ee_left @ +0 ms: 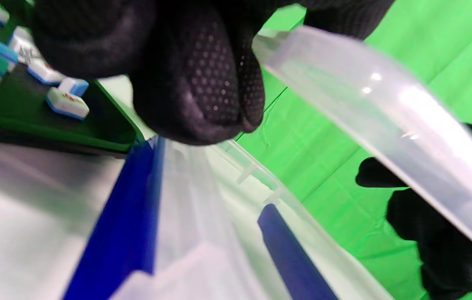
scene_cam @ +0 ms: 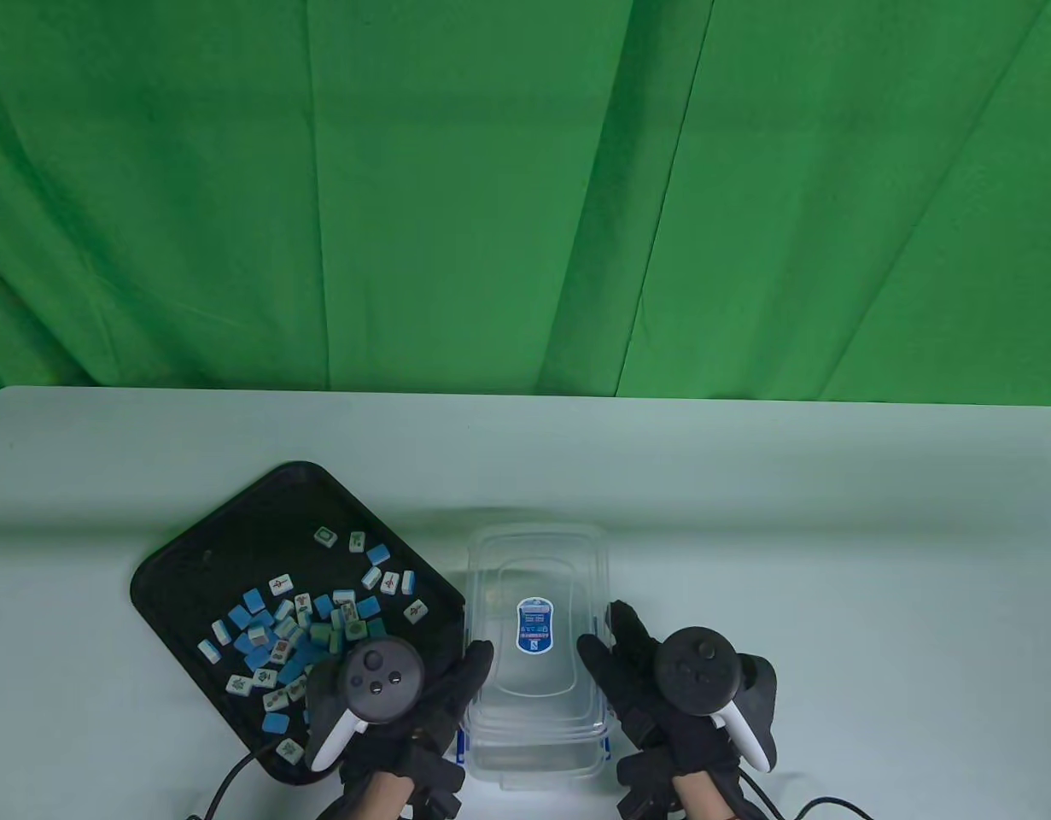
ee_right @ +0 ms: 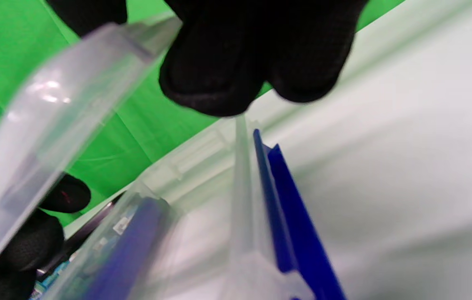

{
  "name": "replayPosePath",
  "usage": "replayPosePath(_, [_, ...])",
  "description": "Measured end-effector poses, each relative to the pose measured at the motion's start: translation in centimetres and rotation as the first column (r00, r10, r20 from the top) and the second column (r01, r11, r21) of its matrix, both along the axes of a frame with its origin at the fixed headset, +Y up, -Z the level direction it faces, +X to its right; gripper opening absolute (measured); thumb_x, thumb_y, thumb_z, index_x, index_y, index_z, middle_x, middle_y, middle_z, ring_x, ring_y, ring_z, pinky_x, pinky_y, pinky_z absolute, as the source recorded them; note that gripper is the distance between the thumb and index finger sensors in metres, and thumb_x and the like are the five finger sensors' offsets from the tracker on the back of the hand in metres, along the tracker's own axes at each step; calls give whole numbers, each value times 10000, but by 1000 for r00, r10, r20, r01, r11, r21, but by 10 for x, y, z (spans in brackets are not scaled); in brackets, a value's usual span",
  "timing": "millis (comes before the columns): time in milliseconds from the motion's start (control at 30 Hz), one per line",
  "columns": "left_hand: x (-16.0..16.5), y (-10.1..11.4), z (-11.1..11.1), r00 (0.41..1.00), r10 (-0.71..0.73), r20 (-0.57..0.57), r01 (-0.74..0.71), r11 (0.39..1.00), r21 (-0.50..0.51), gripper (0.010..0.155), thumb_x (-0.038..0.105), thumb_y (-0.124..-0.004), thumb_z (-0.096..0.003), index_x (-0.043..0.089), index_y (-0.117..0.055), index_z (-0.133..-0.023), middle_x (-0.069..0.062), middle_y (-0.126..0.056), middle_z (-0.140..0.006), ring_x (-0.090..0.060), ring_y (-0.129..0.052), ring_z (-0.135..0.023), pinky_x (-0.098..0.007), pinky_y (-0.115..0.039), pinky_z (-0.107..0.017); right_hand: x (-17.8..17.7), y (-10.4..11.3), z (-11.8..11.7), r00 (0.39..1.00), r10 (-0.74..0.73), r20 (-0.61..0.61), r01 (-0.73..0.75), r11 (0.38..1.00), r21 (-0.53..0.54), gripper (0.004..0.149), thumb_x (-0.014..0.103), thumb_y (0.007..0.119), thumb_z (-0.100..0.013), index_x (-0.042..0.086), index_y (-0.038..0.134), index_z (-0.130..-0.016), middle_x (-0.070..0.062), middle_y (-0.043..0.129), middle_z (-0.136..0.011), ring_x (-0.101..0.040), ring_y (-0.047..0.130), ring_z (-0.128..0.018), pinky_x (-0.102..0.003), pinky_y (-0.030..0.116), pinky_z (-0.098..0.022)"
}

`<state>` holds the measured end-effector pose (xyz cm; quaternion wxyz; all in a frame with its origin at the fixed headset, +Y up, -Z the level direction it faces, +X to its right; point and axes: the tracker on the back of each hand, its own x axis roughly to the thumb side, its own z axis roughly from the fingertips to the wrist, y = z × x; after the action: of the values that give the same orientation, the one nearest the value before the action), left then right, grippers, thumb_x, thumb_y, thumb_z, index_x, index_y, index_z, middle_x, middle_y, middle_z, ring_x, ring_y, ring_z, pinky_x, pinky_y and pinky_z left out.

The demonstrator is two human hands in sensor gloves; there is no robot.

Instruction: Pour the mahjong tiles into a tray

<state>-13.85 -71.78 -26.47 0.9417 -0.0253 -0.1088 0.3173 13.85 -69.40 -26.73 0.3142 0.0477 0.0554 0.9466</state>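
Observation:
A black tray [scene_cam: 226, 547] lies at the left with many blue-and-white mahjong tiles [scene_cam: 303, 623] scattered in it. A clear plastic box [scene_cam: 534, 752] with blue side latches [ee_left: 136, 200] stands in the middle. Its clear lid [scene_cam: 535, 598], with a blue label, is between my hands. My left hand [scene_cam: 465, 683] grips the lid's left edge and my right hand [scene_cam: 615, 658] grips its right edge. The wrist views show the lid [ee_left: 385, 112] [ee_right: 52, 112] raised above the box rim [ee_left: 227, 166] [ee_right: 240, 175]. I cannot see inside the box.
The pale table [scene_cam: 832, 530] stretches to the right and back. A green cloth [scene_cam: 525, 188] hangs behind it. Cables [scene_cam: 226, 777] run off the front edge by my wrists. The tray's right edge lies close to the box.

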Motion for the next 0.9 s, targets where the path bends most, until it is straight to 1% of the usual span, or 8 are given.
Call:
replayPosePath(133, [4,3,2,990,-143,-15,144,989,46,695,515,-600,-647,-73,-799,-958,-88,-1052,-505,-170,-1050,-264,-349,-875,-195,-3,-5,0,998,65,-4,-65,998,-21,727,562,632,-681,19,523,-1153,-21,923,-723,-105,955,-449,-373,862,-465])
replayPosePath(233, [6,1,2,981,-191,-15,192,981,31,697,520,-594,-646,-69,-809,-952,-89,-1053,-503,-174,-1049,-263,-352,-874,-195,-6,-9,-2,992,128,-21,-129,990,-56,734,572,622,-680,20,527,-1154,-16,924,-713,-102,954,-441,-371,863,-461])
replayPosePath(433, [13,-3,3,953,-302,-2,302,953,25,697,524,-592,-644,-63,-838,-927,-84,-1057,-489,-172,-1050,-252,-354,-874,-191,-8,-11,-2,977,208,-35,-211,972,-106,736,581,618,-680,28,535,-1157,-17,930,-698,-99,953,-428,-370,864,-454])
replayPosePath(667, [15,-6,3,944,-330,9,330,944,-19,688,523,-593,-645,-51,-847,-927,-83,-1059,-483,-174,-1049,-248,-357,-873,-189,-11,-14,-3,966,253,-52,-258,953,-156,736,586,613,-682,31,540,-1159,-15,931,-690,-99,952,-422,-371,863,-453])
replayPosePath(900, [18,-8,2,930,-369,14,369,929,-35,685,522,-590,-646,-46,-853,-924,-83,-1059,-482,-175,-1049,-249,-360,-873,-192,-13,-17,-4,956,289,-55,-294,940,-172,733,593,606,-681,43,545,-1162,-11,928,-693,-101,951,-426,-373,861,-458])
